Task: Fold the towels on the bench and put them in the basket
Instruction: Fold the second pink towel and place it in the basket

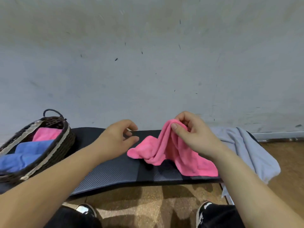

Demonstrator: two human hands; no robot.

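Your right hand (195,140) pinches the limp, light pink towel (171,155) at its bunched top. Your left hand (117,139) has loosely curled, empty fingers (131,139); take a corner.

Dark ribbed tabletop (115,171): wicker basket (66,139) sits on the left end, pink towel (194,165) mid-right, grey towel (246,145) draped over the right end.

Bench (111,171): we find bare black surface between the basket (66,130) at the left end and the pink towel (166,152) right of middle. Right end: grey towel (250,150) draped over. Far side: wall (148,63) close behind.
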